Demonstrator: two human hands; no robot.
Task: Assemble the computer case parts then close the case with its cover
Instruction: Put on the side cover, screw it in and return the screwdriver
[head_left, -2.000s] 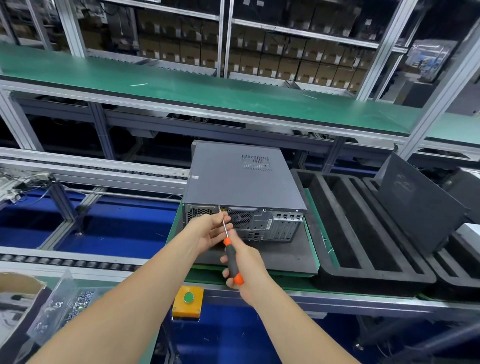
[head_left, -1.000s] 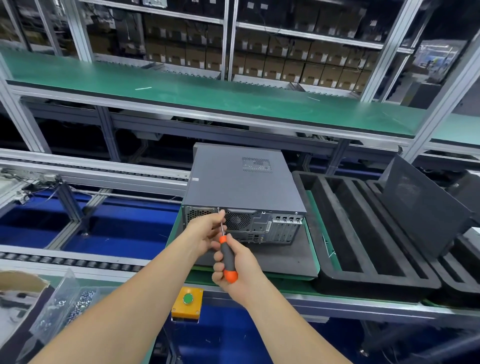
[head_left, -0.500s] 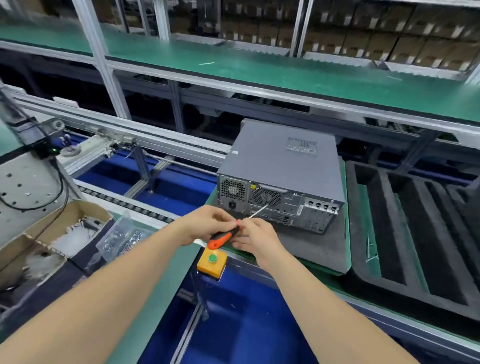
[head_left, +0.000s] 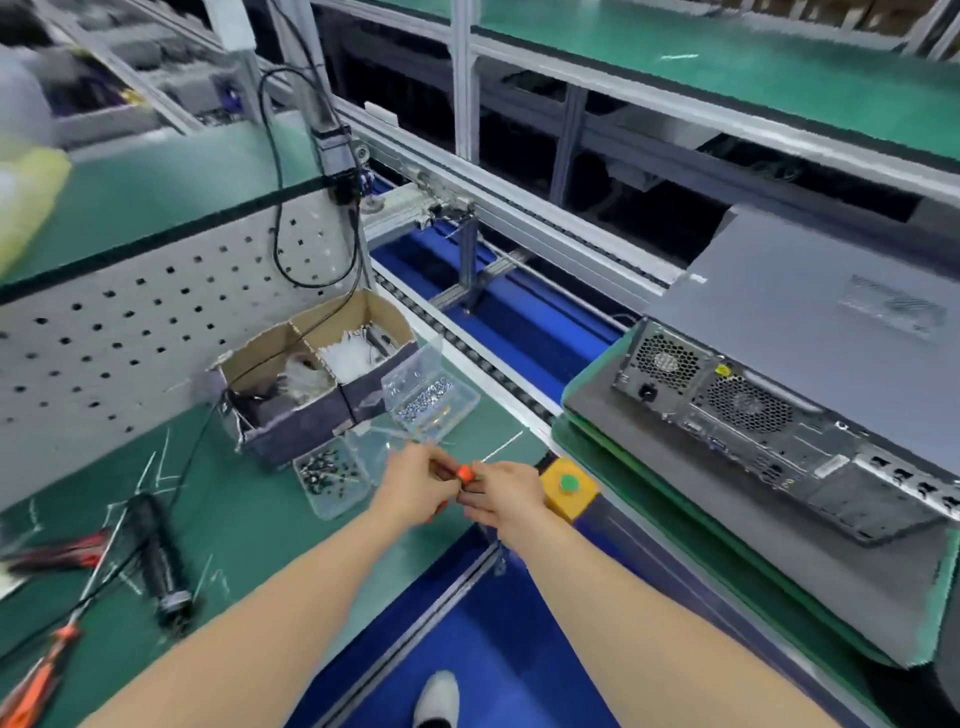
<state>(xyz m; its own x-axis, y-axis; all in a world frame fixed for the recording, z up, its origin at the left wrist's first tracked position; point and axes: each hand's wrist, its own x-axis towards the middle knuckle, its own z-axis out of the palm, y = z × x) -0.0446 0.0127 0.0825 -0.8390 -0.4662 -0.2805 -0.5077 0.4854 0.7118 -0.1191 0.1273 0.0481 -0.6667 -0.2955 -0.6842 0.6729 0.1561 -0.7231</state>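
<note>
The grey computer case (head_left: 810, 332) lies closed on a dark pad at the right, its rear panel with fan grilles facing me. My left hand (head_left: 418, 486) and my right hand (head_left: 501, 496) meet over the green side bench, well left of the case. Both hold the small orange-handled screwdriver (head_left: 465, 473) between them; only its orange end shows, and its shaft is hidden by the fingers. A clear box of screws (head_left: 428, 400) sits just beyond the hands.
A second clear tray of dark screws (head_left: 324, 470), a cardboard box (head_left: 317, 374) of ties, a black powered driver (head_left: 156, 556) and another orange screwdriver (head_left: 39, 675) lie on the bench. A yellow box with a green button (head_left: 569, 488) sits beside my right hand. Conveyor rails run behind.
Both hands left the case's rear panel and swung left to the side bench with the screwdriver. The view turned left, so the case now sits at the right.
</note>
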